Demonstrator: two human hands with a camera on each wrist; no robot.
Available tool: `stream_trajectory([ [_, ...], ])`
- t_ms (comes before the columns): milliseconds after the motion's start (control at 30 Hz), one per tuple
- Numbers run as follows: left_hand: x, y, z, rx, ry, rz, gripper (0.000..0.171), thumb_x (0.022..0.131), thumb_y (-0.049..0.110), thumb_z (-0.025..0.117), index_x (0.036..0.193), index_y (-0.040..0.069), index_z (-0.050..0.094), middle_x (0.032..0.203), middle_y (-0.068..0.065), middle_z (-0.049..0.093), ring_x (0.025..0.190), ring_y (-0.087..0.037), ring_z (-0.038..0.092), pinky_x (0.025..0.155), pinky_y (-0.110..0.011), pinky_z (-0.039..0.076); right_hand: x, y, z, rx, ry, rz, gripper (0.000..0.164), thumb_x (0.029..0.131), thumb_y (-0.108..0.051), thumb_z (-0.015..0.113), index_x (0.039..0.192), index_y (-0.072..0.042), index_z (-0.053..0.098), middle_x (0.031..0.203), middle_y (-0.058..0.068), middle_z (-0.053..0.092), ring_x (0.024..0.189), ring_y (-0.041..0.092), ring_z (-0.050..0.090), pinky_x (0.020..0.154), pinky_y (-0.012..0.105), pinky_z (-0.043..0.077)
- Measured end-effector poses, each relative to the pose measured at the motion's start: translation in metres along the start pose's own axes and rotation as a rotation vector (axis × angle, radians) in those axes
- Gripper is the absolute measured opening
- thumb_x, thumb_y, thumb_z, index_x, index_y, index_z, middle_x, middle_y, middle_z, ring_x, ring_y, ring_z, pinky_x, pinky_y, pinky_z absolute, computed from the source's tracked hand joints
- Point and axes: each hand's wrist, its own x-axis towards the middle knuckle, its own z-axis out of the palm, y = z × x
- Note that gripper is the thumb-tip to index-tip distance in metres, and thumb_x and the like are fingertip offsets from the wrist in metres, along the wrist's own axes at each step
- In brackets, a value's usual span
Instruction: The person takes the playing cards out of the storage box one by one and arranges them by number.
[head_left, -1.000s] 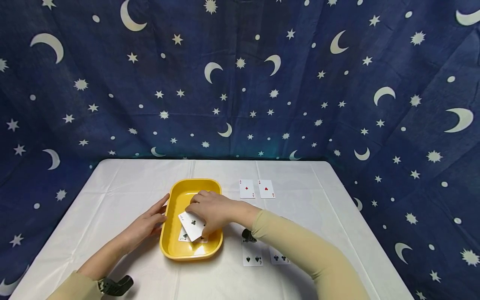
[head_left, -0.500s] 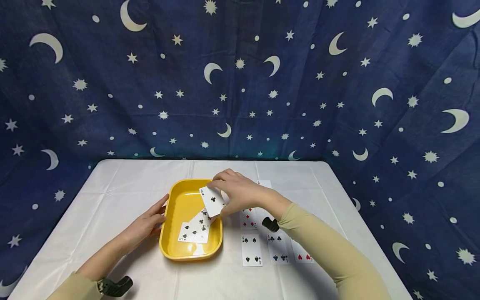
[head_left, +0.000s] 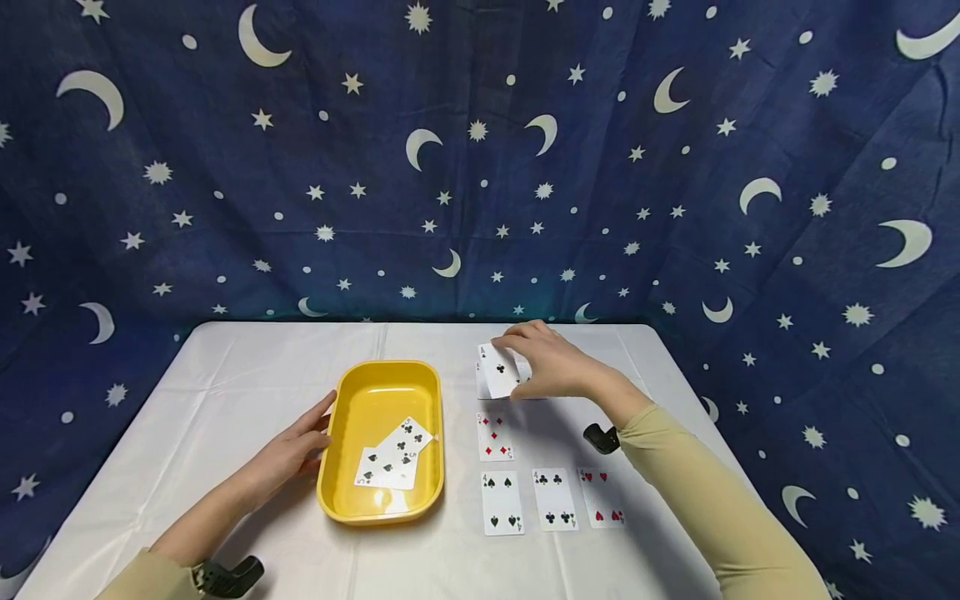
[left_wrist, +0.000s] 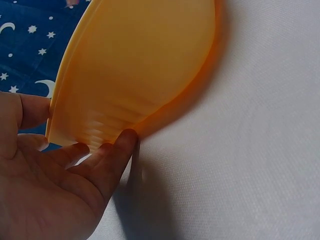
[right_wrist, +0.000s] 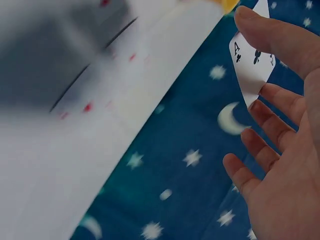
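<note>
Left hand (head_left: 288, 450) first: mine is on the left side of the yellow tray (head_left: 381, 507), fingers fairly straight and spread, tips against the outer wall, not gripping it. Tray is just left of mid-table, well in from the left edge of the white table (head_left: 247, 383). In the tray, toward its near right corner: five of spades (head_left: 381, 469), overlapping a clubs card (head_left: 412, 435) whose number is too small to swear to. Right of the tray, in line toward the far edge: four of spades (head_left: 502, 503) lowest, then five of diamonds (head_left: 495, 437), both flat. Near the far edge, the ace of clubs (head_left: 498, 371), off the surface and tilted, in front of another card (head_left: 482, 389), face mostly hidden. My right hand (head_left: 555, 367) has that ace pinched, thumb against fingertips, other fingers apart and relaxed; can't tell if the ace's lower edge touches anything. Below my right hand: four of clubs (head_left: 555, 500), then four of hearts (head_left: 601, 497) toward the right edge. Step in hand, my read: bringing the ace to the far row. Next move probably calls for picking a spot, lowering it flat without nudging its neighbour, then easing the pinch.
</note>
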Motion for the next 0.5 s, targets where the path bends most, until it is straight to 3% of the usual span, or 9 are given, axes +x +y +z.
stream_trajectory([
  [500, -0.002, -0.002, 0.001, 0.001, 0.009, 0.007, 0.075, 0.105, 0.022, 0.049, 0.166, 0.030, 0.007, 0.168, -0.023, 0.016, 0.146, -0.041, 0.034, 0.110, -0.054, 0.042, -0.026, 0.091, 0.020, 0.038, -0.040, 0.277, 0.089, 0.076, -0.029, 0.090, 0.153, -0.013, 0.048, 0.156, 0.013, 0.042, 0.141, 0.040, 0.031, 0.112, 0.063, 0.030],
])
